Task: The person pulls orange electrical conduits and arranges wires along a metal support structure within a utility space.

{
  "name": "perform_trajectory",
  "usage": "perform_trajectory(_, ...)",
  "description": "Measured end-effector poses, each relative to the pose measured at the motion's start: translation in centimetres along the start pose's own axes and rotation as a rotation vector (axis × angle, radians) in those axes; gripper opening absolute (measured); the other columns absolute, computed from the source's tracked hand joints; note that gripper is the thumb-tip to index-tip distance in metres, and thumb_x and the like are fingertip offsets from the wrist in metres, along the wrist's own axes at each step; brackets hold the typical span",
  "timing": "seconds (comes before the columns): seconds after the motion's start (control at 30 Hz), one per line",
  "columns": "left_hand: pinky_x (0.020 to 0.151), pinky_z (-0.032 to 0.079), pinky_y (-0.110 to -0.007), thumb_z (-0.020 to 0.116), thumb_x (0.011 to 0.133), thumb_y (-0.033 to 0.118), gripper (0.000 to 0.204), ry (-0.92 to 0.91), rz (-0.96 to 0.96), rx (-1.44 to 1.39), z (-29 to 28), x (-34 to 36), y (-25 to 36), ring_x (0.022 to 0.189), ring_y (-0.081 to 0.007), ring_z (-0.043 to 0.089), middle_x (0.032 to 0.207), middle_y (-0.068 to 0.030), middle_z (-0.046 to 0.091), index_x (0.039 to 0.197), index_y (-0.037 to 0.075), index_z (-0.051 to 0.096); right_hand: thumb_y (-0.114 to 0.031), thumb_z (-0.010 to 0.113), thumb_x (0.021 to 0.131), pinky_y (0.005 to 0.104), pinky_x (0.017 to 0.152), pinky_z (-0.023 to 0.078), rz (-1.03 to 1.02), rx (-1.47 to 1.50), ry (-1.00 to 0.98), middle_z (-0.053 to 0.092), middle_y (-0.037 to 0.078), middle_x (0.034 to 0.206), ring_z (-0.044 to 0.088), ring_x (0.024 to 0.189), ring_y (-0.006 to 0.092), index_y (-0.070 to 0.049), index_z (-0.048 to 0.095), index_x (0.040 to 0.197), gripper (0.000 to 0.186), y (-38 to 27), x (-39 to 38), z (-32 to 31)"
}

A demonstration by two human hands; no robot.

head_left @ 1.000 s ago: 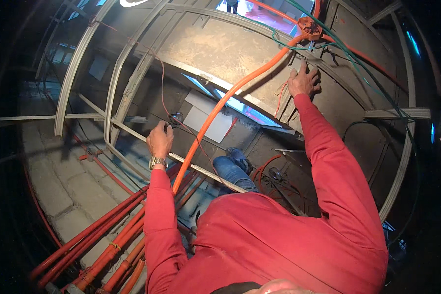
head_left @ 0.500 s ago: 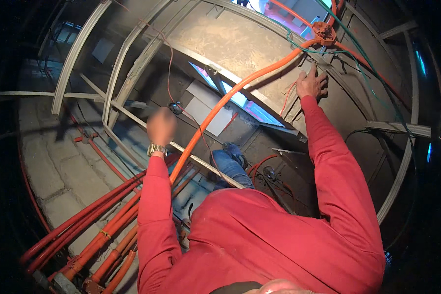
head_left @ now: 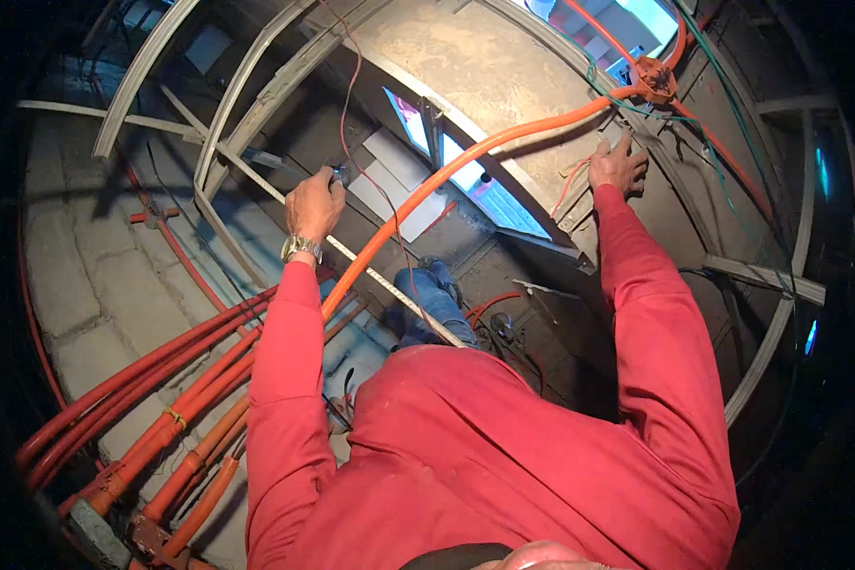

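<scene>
My left hand (head_left: 315, 207), wearing a metal watch, has curled fingers beside a small dark object (head_left: 340, 175) above a long pale rail (head_left: 382, 285). What its fingertips hold is unclear. My right hand (head_left: 617, 173) has its bent fingers apart on the metal framing at the edge of a dusty beige board (head_left: 475, 66), near a thin red wire (head_left: 570, 188). A thick orange conduit (head_left: 489, 144) runs between my hands up to an orange junction box (head_left: 654, 81). A thin dark-red wire (head_left: 350, 123) hangs across the view near my left hand.
Orange and red pipes (head_left: 142, 456) cross blockwork (head_left: 85, 285) at lower left. Metal channels (head_left: 133, 85) form framing around me. A lit opening (head_left: 503, 209) sits beside pale sheets (head_left: 399, 190). A jeans-clad leg (head_left: 426, 304) is below the rail, with tangled cables and green wires (head_left: 731, 142) to the right.
The view has shifted, so the surroundings appear higher in the picture. My left hand has moved up closer to the small dark object, while my right hand stays at the board's edge.
</scene>
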State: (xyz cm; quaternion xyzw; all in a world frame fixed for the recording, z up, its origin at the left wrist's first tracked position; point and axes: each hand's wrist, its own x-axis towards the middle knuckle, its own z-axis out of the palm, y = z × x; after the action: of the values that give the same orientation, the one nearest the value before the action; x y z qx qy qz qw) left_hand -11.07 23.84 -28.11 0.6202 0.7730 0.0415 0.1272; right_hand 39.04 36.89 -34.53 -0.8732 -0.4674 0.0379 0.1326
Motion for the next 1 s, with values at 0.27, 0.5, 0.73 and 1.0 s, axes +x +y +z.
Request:
perform_trajectory(0.27, 0.082, 0.055, -0.053, 0.058, 0.093, 0.028, 0.027, 0.020, 0.000, -0.044, -0.2, -0.2, 0.0, 0.090, -0.0421, 0.071, 0.094, -0.0224, 0.074, 0.105, 0.008, 0.071, -0.047, 0.052, 0.100, 0.0692, 0.111, 0.026, -0.022, -0.060, 0.041, 0.030, 0.033, 0.156, 0.036, 0.142, 0.0503, -0.026, 0.040, 0.157, 0.061, -0.3, -0.4, -0.4)
perform_trajectory(0.5, 0.082, 0.055, -0.052, 0.058, 0.093, 0.028, 0.026, 0.026, -0.005, -0.027, 0.2, 0.0, -0.2, 0.089, -0.0424, 0.071, 0.094, -0.0221, 0.074, 0.104, 0.008, 0.072, -0.048, 0.054, 0.099, 0.0743, 0.109, 0.027, -0.017, -0.045, 0.039, 0.029, 0.032, 0.158, 0.035, 0.144, 0.0509, -0.031, 0.038, 0.157, 0.063, 0.3, 0.2, 0.5)
perform_trajectory(0.73, 0.083, 0.054, -0.053, 0.062, 0.095, 0.035, 0.028, 0.014, -0.015, -0.029, 0.4, 0.0, -0.3, 0.092, -0.0420, 0.071, 0.094, -0.0210, 0.074, 0.109, 0.012, 0.072, -0.046, 0.051, 0.100, 0.0711, 0.112, 0.025, -0.010, -0.060, 0.053, 0.027, 0.035, 0.159, 0.033, 0.145, 0.0504, -0.029, 0.037, 0.158, 0.062, 0.2, 0.1, 0.5)
perform_trajectory(1.0, 0.081, 0.055, -0.052, 0.059, 0.093, 0.029, 0.026, 0.018, -0.006, -0.022, 0.2, 0.1, -0.1, 0.089, -0.0415, 0.072, 0.094, -0.0217, 0.074, 0.104, 0.009, 0.072, -0.046, 0.051, 0.100, 0.0721, 0.110, 0.026, -0.015, -0.061, 0.050, 0.026, 0.035, 0.159, 0.035, 0.144, 0.0509, -0.030, 0.035, 0.159, 0.063, 0.1, 0.0, 0.2)
